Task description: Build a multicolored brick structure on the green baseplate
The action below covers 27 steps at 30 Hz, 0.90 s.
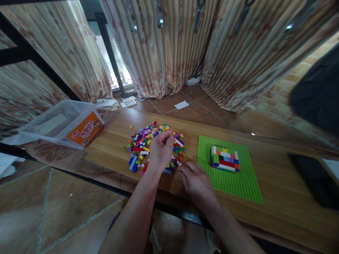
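Over the pile of small coloured building bricks (140, 139) hovers my left hand (162, 150), thumb and fingers pinched together. Whatever the pinch may contain is too small to make out. My right hand (197, 180) rests low on the tabletop between the pile and the green baseplate (230, 185), its fingers curled inward beside a few loose bricks at the pile's right edge. What those fingers hold, if anything, is hidden. On the baseplate sits a low rectangular brick build (225, 159) with walls and rows of white, red, orange, blue and green.
A clear plastic box (60, 120) with an orange label stands at the table's left end. A dark phone-like slab (315, 180) lies at the right on the wooden table (275, 176). Papers (106, 103) lie beyond the far edge, before striped curtains (182, 53).
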Each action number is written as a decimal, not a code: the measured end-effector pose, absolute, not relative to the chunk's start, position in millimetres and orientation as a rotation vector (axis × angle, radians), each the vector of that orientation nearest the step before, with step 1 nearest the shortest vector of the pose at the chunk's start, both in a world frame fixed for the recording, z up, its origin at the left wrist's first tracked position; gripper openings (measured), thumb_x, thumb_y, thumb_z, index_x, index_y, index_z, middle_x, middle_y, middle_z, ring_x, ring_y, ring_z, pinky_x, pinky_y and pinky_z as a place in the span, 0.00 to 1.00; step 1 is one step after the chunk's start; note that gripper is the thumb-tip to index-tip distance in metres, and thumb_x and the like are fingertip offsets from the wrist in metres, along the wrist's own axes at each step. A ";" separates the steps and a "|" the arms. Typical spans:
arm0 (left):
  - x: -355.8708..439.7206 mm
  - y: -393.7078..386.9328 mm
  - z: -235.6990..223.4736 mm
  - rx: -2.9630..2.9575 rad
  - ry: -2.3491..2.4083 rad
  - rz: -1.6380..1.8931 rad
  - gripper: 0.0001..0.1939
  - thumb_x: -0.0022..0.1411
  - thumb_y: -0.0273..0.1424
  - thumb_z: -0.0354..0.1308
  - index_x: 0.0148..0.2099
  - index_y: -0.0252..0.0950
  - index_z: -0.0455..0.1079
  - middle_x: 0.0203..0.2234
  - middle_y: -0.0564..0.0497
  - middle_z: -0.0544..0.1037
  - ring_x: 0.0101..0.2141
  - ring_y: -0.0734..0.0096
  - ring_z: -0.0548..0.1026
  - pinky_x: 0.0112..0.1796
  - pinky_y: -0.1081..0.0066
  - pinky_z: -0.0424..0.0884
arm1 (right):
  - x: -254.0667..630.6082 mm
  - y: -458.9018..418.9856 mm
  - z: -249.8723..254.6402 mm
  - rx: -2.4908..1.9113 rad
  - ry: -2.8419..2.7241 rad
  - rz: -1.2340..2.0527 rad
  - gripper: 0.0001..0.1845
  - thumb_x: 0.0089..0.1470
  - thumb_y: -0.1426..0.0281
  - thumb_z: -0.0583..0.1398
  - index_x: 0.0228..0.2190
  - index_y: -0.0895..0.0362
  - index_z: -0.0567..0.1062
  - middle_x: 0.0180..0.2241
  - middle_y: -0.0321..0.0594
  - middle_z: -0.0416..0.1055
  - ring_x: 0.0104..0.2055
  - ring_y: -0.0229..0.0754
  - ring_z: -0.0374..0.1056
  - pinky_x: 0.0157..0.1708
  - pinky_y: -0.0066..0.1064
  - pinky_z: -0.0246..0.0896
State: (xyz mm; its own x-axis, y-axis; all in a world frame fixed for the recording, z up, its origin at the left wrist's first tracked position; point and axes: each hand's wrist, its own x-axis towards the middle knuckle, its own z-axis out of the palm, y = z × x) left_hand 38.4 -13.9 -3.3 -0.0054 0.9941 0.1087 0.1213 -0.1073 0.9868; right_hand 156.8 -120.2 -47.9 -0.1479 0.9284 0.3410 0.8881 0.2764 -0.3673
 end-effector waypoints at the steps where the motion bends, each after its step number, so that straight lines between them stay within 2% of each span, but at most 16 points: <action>1: 38.4 -14.5 -2.5 1.380 1.263 1.230 0.13 0.58 0.27 0.58 0.45 0.32 0.77 0.32 0.49 0.81 0.32 0.71 0.77 0.34 0.73 0.72 | 156.2 -120.0 -47.7 -1.632 -2.051 0.117 0.12 0.62 0.74 0.54 0.34 0.56 0.78 0.34 0.44 0.74 0.38 0.47 0.68 0.39 0.38 0.66; 11: 52.0 -33.7 -4.0 1.563 1.092 0.959 0.11 0.60 0.27 0.56 0.42 0.33 0.78 0.29 0.51 0.80 0.28 0.74 0.74 0.31 0.75 0.69 | 183.4 -123.5 -28.1 -1.597 -1.507 0.326 0.07 0.62 0.69 0.56 0.36 0.54 0.75 0.34 0.39 0.75 0.36 0.41 0.70 0.38 0.33 0.64; 15: 68.0 -49.5 -10.8 1.691 0.970 0.819 0.10 0.60 0.25 0.55 0.40 0.34 0.78 0.31 0.51 0.81 0.32 0.72 0.76 0.35 0.73 0.71 | 208.4 -124.2 -20.2 -1.624 -1.330 0.306 0.08 0.60 0.64 0.59 0.34 0.53 0.77 0.33 0.38 0.74 0.34 0.41 0.69 0.37 0.34 0.64; 21: 85.7 -66.5 -17.2 1.795 1.013 0.657 0.14 0.63 0.25 0.53 0.45 0.34 0.78 0.37 0.48 0.82 0.36 0.68 0.78 0.40 0.69 0.73 | 244.3 -128.3 -23.2 -1.711 -1.235 0.228 0.09 0.55 0.60 0.62 0.30 0.50 0.80 0.41 0.41 0.72 0.46 0.48 0.68 0.47 0.44 0.62; 27: 92.1 -72.2 -14.7 1.883 1.048 0.559 0.16 0.63 0.25 0.52 0.49 0.34 0.77 0.41 0.47 0.82 0.43 0.64 0.78 0.48 0.65 0.72 | 254.2 -132.4 -27.5 -1.780 -1.299 0.190 0.09 0.54 0.60 0.63 0.29 0.49 0.82 0.45 0.43 0.72 0.52 0.51 0.64 0.53 0.49 0.56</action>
State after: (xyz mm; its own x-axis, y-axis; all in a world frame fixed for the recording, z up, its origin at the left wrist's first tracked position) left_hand 92.1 -72.2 -14.7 0.5415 0.8401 -0.0313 0.4418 -0.2526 0.8608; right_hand 254.2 -132.4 -27.5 0.4370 0.8242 0.3601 0.6864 -0.0469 -0.7257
